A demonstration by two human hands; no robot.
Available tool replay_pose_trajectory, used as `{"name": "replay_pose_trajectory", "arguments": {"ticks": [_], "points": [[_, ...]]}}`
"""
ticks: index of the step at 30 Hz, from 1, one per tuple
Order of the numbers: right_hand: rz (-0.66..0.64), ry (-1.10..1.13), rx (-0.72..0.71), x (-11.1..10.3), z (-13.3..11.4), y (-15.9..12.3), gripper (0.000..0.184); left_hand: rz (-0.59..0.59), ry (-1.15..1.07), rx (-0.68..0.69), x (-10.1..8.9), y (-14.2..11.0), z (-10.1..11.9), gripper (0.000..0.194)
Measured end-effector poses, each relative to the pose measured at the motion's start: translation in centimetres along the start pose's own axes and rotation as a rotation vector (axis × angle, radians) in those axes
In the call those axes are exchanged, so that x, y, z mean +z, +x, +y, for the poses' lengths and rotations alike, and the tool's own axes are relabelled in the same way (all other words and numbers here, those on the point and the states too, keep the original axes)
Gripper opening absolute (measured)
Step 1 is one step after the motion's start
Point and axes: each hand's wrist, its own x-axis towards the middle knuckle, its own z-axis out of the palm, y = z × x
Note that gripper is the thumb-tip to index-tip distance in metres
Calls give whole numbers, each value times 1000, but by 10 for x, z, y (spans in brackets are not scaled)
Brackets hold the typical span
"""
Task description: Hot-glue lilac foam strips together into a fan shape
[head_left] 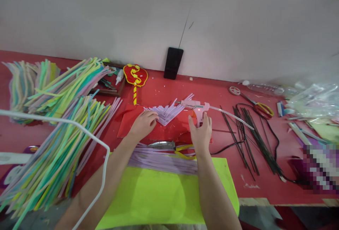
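Observation:
My left hand rests with curled fingers on a fan of lilac strips laid in a V shape on a red sheet. My right hand grips the handle of a pink glue gun, whose nozzle points left over the lilac strips. A glue stick sticks out of the gun's back to the right. More lilac strips and yellow-handled scissors lie between my forearms, just in front of a lime green sheet.
Piles of pastel foam strips fill the left of the red table. A red and yellow ornament, a black phone against the wall, dark wires, another pair of scissors and plastic bags lie around.

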Motion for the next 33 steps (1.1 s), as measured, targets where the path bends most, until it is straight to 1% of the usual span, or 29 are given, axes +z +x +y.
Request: {"name": "replay_pose_trajectory", "arguments": {"ticks": [5,10,14,18,21,24,29,33], "points": [[-22,-2,-16,0,-1,1,65,-15,-24,-14,0,1,0,23],[-76,-42,-79,1,0,1,55,-49,-28,-45,-1,0,-1,22],[-161,-100,-125,2,1,-2,51,-63,-36,-52,-1,0,-2,23],[-267,-128,-175,4,-1,-6,47,-49,-76,-54,-1,1,-3,23],[-320,-158,-192,7,-2,-9,46,-23,-94,-67,-1,1,-3,23],[-338,-175,-199,9,-2,-11,47,17,-88,-112,-3,1,-3,21],[-335,-176,-204,9,-2,-12,47,33,-93,-216,-3,0,-7,21],[-343,-178,-206,8,-4,-12,47,45,-119,-233,-3,0,-10,24]]}}
